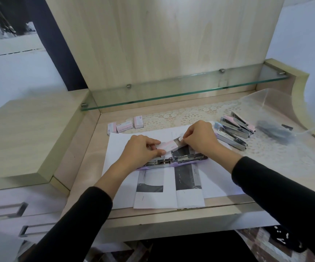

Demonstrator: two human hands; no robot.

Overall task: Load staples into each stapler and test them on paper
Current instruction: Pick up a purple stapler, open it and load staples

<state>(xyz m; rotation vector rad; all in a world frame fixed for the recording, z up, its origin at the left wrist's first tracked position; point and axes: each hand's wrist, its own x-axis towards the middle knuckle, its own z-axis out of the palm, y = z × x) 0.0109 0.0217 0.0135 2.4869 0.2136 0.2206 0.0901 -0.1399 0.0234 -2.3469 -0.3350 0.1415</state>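
Between my left fingers and my right fingers sits a small pink staple box. The left ones curl round one end and the right ones pinch its flap. Just under them the purple stapler lies open on the paper on the bench.

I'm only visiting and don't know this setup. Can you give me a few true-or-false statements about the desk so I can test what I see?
1. The left hand and the right hand both hold a small staple box. True.
2. The purple stapler is closed. False: it lies opened out flat on the paper.
3. Three more boxes sit at the back left. True.
4. The spare staplers lie left of the paper. False: they lie to its right, on the lace cloth.
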